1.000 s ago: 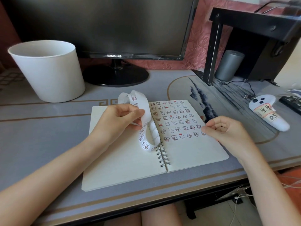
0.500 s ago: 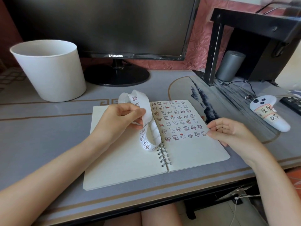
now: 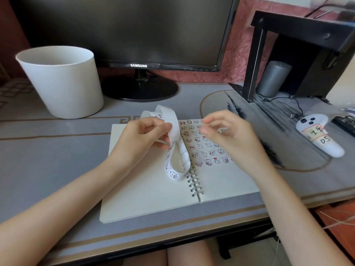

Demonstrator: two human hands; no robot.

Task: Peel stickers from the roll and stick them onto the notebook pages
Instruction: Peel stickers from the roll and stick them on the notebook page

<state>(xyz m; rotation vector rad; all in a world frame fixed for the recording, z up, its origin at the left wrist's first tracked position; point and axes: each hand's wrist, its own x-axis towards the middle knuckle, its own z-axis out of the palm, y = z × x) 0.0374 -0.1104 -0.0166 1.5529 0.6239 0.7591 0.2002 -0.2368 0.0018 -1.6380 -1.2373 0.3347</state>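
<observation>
Left hand (image 3: 142,135) clamped on sticker roll (image 3: 182,158), open notebook (image 3: 146,189) by table (image 3: 57,160) near edge — right hand (image 3: 232,137) blurred, fingers loosely apart, above stickered page

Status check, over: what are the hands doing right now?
Left hand grips sticker strip. Right hand blurred over notebook, grip unclear. Nothing in the way.
</observation>
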